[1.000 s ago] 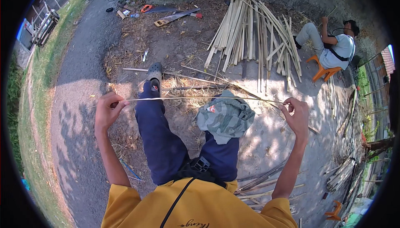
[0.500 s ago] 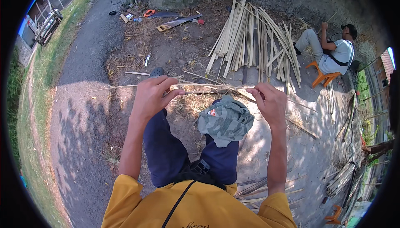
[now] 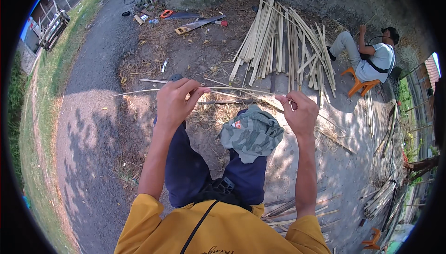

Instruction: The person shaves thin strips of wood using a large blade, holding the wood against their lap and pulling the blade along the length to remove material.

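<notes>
A long, thin bamboo strip [image 3: 239, 88] stretches across in front of me, bowed slightly upward between my hands. My left hand [image 3: 177, 101] is closed on it, and its thin end sticks out past that hand to the left. Thumb and fingers of my right hand [image 3: 299, 112] pinch the strip farther right, where a thin length runs on beyond the hand. Under the strip, a camouflage cloth [image 3: 253, 133] drapes over my right knee. More slats lie on the ground just behind and below the strip, partly overlapping it in view.
A large pile of split bamboo slats [image 3: 265, 40] lies ahead. Handsaws [image 3: 197, 24] rest on the dirt at far left. Another person [image 3: 371, 56] sits on an orange stool [image 3: 360, 86] at right. More slats [image 3: 297, 214] lie beside me at lower right.
My left hand has moved a little to the right and slightly up, nearer my right hand. The strip between them now arches upward more. My right hand has shifted only slightly.
</notes>
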`<control>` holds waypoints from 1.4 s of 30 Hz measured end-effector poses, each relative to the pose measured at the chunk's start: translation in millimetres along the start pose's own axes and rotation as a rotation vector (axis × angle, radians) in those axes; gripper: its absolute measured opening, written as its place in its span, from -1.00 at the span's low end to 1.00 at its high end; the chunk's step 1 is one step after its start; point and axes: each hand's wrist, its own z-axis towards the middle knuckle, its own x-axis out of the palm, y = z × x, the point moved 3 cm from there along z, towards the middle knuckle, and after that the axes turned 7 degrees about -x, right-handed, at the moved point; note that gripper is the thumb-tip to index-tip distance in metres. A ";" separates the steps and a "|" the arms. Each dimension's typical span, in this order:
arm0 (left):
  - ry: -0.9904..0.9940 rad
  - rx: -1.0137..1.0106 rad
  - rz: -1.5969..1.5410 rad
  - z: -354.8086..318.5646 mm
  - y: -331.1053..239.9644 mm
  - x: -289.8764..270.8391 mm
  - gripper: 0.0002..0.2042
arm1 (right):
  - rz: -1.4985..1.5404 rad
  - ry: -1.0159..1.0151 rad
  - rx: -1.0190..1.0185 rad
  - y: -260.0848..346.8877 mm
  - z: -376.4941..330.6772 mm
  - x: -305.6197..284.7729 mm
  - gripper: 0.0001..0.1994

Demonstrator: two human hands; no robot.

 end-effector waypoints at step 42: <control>-0.316 -0.313 0.341 -48.1 187.2 -129.2 -0.72 | -0.227 -0.045 0.180 -153.6 -47.9 -102.7 -0.74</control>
